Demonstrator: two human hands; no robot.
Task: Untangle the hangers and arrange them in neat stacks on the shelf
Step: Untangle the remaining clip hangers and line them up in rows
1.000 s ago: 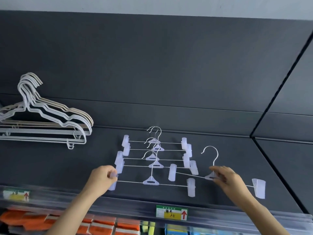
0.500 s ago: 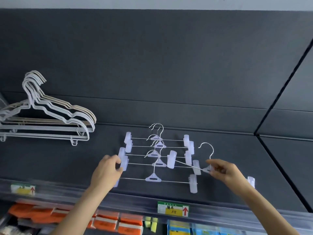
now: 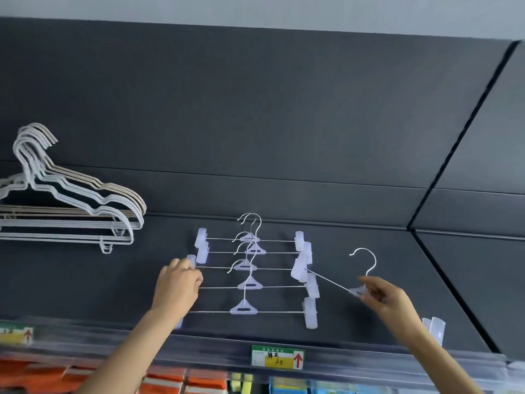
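Lying far left on the dark grey shelf (image 3: pixel 85 294): a stack of white and beige wire hangers (image 3: pixel 122 199). My left hand (image 3: pixel 177 285) curls over the left clips of the row of translucent plastic clip hangers (image 3: pixel 250 285), seemingly gripping one. My right hand (image 3: pixel 389 300) pinches a separate tilted clip hanger (image 3: pixel 357 291) at centre, its clip touching the row.

Clip hanger stack (image 3: pixel 250 268) on shelf (image 3: pixel 85 294) between the hands; left hand (image 3: pixel 177 285) at its left end. Loose clip hanger (image 3: pixel 326 281) in right hand (image 3: pixel 383 297), right of stack, far clip touching stack's right side. Coat hanger stack (image 3: pixel 71 211) well left of left hand. Price label (image 3: pixel 278 357) in front, between hands.
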